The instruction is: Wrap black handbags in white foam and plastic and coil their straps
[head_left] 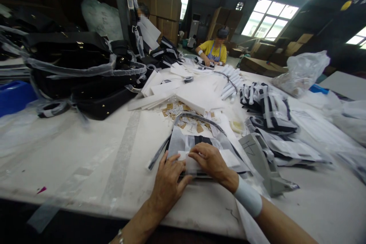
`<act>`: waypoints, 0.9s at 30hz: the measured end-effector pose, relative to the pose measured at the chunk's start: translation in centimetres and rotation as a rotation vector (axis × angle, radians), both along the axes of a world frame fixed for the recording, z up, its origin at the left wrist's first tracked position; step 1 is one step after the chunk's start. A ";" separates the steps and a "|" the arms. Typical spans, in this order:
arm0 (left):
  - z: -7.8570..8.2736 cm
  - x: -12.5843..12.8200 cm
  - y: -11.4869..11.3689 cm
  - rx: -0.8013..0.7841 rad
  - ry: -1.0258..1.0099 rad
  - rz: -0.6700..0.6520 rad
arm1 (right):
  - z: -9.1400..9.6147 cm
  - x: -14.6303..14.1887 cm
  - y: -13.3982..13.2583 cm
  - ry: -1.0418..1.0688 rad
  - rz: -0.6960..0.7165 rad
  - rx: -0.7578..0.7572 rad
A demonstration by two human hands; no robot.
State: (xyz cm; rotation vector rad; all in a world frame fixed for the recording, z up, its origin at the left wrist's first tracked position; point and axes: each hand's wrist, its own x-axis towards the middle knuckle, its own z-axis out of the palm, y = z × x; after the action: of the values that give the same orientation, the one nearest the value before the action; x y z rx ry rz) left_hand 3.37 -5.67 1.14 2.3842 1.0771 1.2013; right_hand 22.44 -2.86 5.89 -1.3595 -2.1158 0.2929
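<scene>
A dark bag [200, 140] wrapped in pale sheeting lies flat before me, its plastic-wrapped handle [197, 116] arching away. My left hand [170, 175] rests on the bag's near left part, fingers stretched out and apart. Over the middle of the bag, my right hand [210, 160] is closed, thumb and fingertips pinched at a translucent strip [193, 167]. White paper pieces [230, 158] lie on the bag beside and partly under my hands. A grey tape dispenser [261, 162] stands just right of the bag.
Tags with strings [183, 116] and white sheets [197, 93] cover the table [71, 156] beyond the bag. Black bags [94, 101] are heaped at left. Wrapped dark bundles [265, 106] and a clear plastic bag [303, 70] lie right. A co-worker [215, 51] in yellow works across the table.
</scene>
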 end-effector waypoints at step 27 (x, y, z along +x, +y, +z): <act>-0.1 1.8 0.9 0.159 0.032 0.135 | -0.7 0.7 1.7 -0.018 -0.012 -0.414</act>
State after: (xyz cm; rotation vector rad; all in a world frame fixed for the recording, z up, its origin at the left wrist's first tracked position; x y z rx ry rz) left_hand 5.14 -4.74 1.03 2.4905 1.2121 1.3442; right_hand 23.09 -1.18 5.17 -1.6056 -2.1366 0.7489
